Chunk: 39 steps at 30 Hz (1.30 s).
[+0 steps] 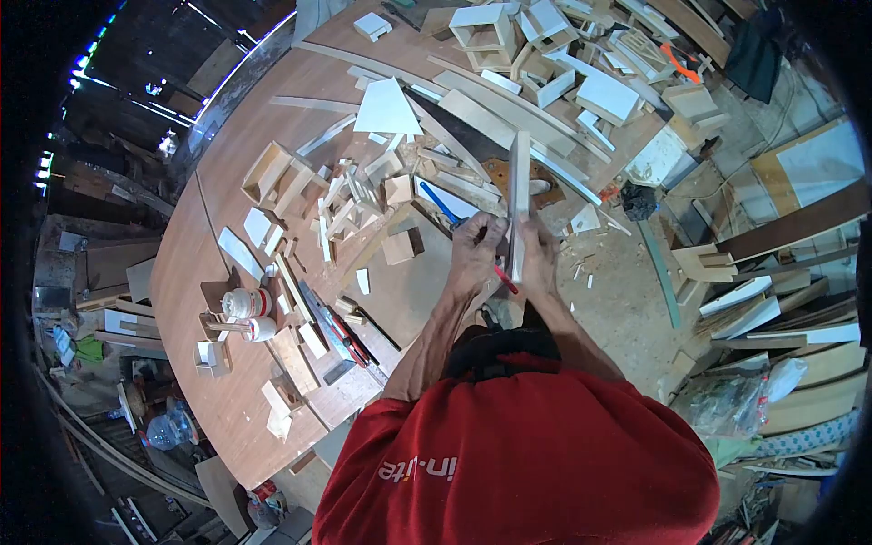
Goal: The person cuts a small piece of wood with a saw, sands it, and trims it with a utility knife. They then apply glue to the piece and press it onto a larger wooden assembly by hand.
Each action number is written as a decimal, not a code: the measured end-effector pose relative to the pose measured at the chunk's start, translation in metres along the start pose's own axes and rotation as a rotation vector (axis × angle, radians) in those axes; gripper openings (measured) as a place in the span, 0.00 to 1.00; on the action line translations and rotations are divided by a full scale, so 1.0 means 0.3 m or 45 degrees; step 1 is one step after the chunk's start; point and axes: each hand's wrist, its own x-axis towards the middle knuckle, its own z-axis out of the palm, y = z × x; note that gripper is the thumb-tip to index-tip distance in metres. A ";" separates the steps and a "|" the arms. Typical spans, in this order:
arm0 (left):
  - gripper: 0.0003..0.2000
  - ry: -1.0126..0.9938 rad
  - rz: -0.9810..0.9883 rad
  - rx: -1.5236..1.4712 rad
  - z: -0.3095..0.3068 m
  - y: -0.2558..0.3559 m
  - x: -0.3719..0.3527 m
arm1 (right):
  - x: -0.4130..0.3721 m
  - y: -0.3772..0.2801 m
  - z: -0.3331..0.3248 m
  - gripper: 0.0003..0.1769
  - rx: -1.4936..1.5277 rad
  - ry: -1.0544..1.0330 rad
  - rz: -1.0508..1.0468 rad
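Observation:
A narrow wooden board (520, 186) stands on edge, pointing away from me, between my two hands. My right hand (541, 256) grips its near part from the right side. On the opposite face, my left hand (476, 247) is closed, its bent fingertips close to the wood. A slim red pencil (506, 280) sticks out from under the left hand. Beyond the left knuckles lies a blue slender tool (440, 202), roughly in line with the red one; whether they join is hidden. A small open wooden box (401, 245) sits left of my left hand.
The wooden tabletop (213, 400) carries offcuts, small box frames (277, 177) and white jars (245, 304). A handsaw (454, 125) lies among long strips beyond my hands. A red-and-black cutter (350, 338) lies left. Boards (781, 318) are stacked at right; an orange-handled tool (679, 64) is far right.

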 end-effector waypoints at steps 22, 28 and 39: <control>0.10 0.023 0.368 0.584 0.001 0.010 -0.029 | 0.007 0.038 -0.006 0.26 0.297 -0.053 0.023; 0.10 0.047 0.092 0.264 -0.026 -0.006 -0.039 | 0.011 0.043 -0.006 0.28 0.421 -0.088 0.126; 0.05 0.152 0.002 0.054 -0.050 -0.028 -0.023 | -0.004 0.029 -0.062 0.28 0.601 -0.235 0.259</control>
